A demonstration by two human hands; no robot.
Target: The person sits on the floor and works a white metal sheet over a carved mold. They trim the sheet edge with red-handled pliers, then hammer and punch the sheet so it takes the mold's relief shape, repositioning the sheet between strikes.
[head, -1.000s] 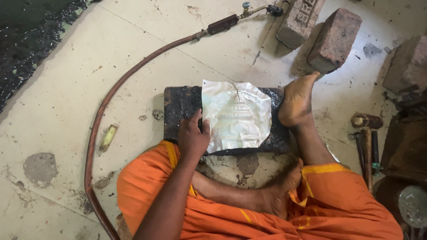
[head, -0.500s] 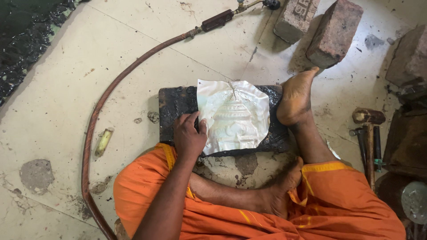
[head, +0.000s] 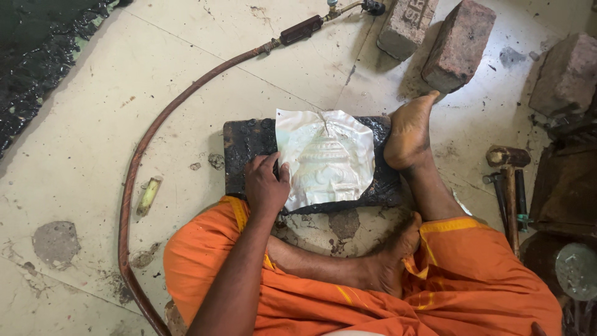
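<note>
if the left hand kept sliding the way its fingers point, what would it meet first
The left hand points up and slightly right over the dark block; it would likely ride further onto the embossed metal sheet it already touches.

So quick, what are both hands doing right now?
Left hand: pressing down on the edge of the embossed metal sheet, no closed grip.
Right hand: not in view.

Noted from my remote station: hose [head: 134, 186] ran off bottom edge; right hand never in frame; block [head: 249, 146] partly hidden beneath sheet [head: 323, 158].
</note>
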